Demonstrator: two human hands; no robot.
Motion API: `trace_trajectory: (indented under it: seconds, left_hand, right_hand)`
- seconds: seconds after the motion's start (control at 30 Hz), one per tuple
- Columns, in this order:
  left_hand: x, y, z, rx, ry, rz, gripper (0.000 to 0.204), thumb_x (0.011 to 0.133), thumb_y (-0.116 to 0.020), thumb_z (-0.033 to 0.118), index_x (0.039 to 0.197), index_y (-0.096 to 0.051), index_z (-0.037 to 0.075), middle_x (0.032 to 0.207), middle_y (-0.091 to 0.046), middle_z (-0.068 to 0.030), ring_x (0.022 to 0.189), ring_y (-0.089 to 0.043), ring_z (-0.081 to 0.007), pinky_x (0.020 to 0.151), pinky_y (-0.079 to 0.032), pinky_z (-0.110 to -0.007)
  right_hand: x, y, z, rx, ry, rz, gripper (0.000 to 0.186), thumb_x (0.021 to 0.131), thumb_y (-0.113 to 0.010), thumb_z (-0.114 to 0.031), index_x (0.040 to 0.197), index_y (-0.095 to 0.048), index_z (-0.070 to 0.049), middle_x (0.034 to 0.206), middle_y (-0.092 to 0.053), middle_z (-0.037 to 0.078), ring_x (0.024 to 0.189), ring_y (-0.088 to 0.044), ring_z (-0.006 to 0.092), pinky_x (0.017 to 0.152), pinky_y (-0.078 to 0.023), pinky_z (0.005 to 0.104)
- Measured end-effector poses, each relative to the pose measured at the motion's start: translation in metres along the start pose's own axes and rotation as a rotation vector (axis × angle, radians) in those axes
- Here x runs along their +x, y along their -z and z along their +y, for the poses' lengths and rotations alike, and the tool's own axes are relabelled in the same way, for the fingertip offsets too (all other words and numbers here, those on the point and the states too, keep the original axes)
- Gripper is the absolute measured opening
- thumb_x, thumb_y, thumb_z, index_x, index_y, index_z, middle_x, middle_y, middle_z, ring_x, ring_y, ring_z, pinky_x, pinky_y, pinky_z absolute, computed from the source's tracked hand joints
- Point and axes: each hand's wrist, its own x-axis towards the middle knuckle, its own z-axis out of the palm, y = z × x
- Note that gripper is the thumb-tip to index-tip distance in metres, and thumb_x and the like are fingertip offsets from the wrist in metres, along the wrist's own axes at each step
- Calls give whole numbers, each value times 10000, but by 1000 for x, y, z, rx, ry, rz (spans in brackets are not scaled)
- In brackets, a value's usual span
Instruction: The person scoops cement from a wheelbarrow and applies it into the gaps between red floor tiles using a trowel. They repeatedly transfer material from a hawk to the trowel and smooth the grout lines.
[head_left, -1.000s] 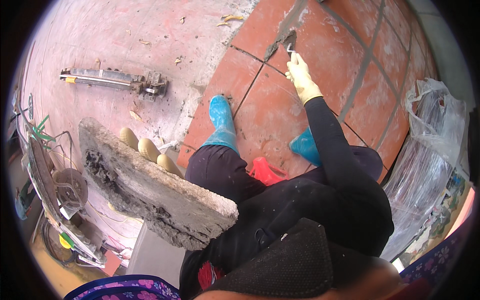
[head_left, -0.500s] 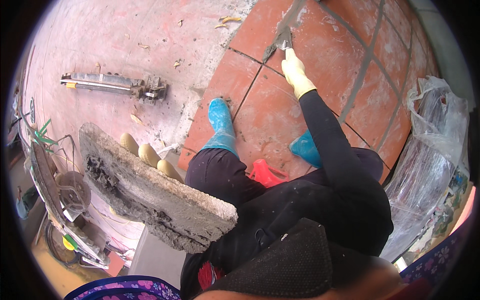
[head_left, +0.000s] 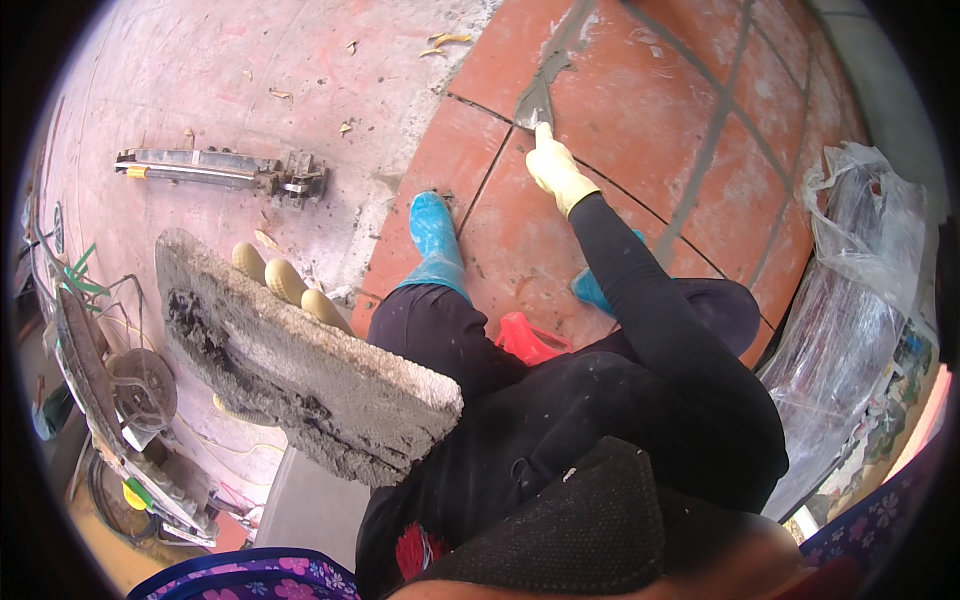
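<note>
My right hand, in a cream rubber glove, grips a small trowel with a pale handle; its blade lies on wet grey mortar along a joint between red floor tiles. My left hand, also gloved, holds a rough, pale board at the lower left, its top smeared with grey mortar; the finger ends curl over the far edge and the rest is mostly hidden beneath. My blue boots rest on the tiles either side of a red plastic object.
A manual tile cutter lies on the pale concrete at the upper left, among dry leaves. Cables, a reel and other tools clutter the left edge. A long stack wrapped in clear plastic runs along the right.
My right hand and the trowel have moved left and toward my body along the joint, after rising slightly earlier. The mortar board has shifted only a little with the view.
</note>
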Motion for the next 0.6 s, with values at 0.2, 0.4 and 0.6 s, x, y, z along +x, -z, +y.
trace_trajectory:
  seconds: [0.2,0.4,0.6]
  left_hand:
    - [22,-31,-24,25,-62,-2,697,1019,-279,677,1634,-223,353,1704,-211,-68,1538,-301,-255,1303,-199,-490]
    - [36,-53,-56,60,-133,11,729,1007,-315,682,1636,-220,325,1699,-216,-88,1537,-298,-273,1301,-201,-493]
    - [19,-65,-64,87,-289,43,762,995,-351,686,1637,-216,298,1694,-221,-108,1536,-294,-291,1300,-202,-496]
  right_hand:
    - [-13,0,-3,-119,-9,-89,781,923,-513,-113,1636,-200,-61,1261,-663,306,1182,-660,421,986,-525,493]
    - [-42,-10,1,-37,-24,-137,768,941,-511,-155,1632,-197,-36,1188,-697,286,992,-706,393,872,-561,470]
    - [-47,-3,22,750,-60,-78,749,1031,-518,-76,1664,-118,-112,1598,-464,-1,539,-517,68,466,-449,235]
